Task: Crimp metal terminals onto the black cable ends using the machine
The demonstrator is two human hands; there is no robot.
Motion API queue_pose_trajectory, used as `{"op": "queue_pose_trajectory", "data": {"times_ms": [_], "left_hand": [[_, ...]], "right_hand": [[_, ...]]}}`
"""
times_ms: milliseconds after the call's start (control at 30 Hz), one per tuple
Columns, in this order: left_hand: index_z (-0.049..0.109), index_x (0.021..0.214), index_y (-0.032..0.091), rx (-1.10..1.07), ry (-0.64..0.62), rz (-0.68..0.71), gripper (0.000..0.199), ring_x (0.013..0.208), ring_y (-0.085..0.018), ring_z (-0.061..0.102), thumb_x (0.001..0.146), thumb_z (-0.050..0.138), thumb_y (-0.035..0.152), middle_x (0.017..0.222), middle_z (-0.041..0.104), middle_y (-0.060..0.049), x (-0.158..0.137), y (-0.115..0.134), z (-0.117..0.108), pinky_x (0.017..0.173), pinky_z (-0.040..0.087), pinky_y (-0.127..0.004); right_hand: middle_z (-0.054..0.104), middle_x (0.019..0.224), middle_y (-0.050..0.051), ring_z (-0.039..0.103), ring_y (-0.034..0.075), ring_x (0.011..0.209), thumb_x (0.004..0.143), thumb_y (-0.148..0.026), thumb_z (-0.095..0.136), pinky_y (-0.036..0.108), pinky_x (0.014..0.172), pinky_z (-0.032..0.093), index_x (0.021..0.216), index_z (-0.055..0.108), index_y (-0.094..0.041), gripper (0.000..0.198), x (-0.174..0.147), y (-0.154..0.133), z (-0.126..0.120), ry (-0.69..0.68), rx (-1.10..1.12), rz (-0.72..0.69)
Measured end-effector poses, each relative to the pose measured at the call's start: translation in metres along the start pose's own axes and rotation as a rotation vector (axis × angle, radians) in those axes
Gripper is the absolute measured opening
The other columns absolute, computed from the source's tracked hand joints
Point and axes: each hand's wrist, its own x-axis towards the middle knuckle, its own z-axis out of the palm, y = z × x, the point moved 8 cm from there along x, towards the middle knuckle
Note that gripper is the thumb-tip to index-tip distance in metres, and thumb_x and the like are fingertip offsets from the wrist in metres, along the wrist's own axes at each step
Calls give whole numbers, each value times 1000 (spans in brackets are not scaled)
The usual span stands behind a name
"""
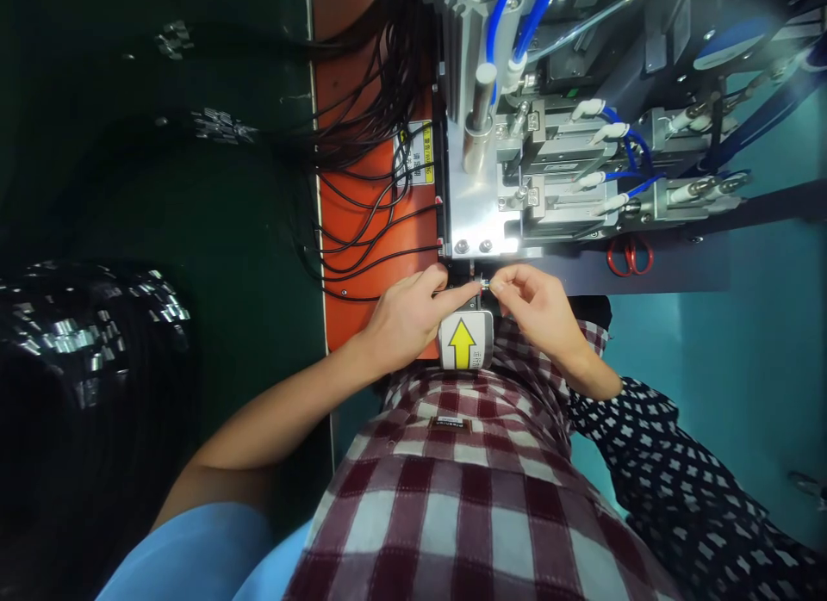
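My left hand [410, 315] is at the machine's near edge, beside a white label with a yellow arrow [461, 344]. Its index finger stretches right and its tip touches a small shiny metal piece [484, 284], which looks like a cable connector. The thumb stays apart from that finger, and the other fingers are partly hidden beneath the hand. From the other side, my right hand [539, 308] pinches the same small piece between thumb and fingertips. Fingers cover much of the piece, so its exact shape is unclear. A dark track runs under the fingertips.
Just ahead stands a metal machine block [481, 213] with pneumatic cylinders and blue hoses [637, 149]. Black cables [381, 213] cross the orange panel [352, 321] on the left. Bundled cables with metal ends [83, 338] lie on the dark green table. Red-handled scissors [630, 258] lie right.
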Motion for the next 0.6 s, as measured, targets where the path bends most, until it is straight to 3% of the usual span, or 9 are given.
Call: {"op": "queue_pose_trajectory", "data": {"times_ms": [300,600], "left_hand": [[63,125,24,81,56,51,38,71,-15,52,101,34,19,82,55,-4,1,5,-5,62,42,-23],[62,123,26,226,39,51,35,67,-15,50,102,34,22,76,55,-3,4,12,-6,60,37,-26]], "right_hand": [[54,55,-3,50,11,50,86,-30,59,25,50,38,79,59,-17,15,-3,2,1,10,-37,72],[60,67,0,52,13,57,88,-27,55,27,56,39,78,58,-19,13,-9,-15,-3,122,-372,-92]]}}
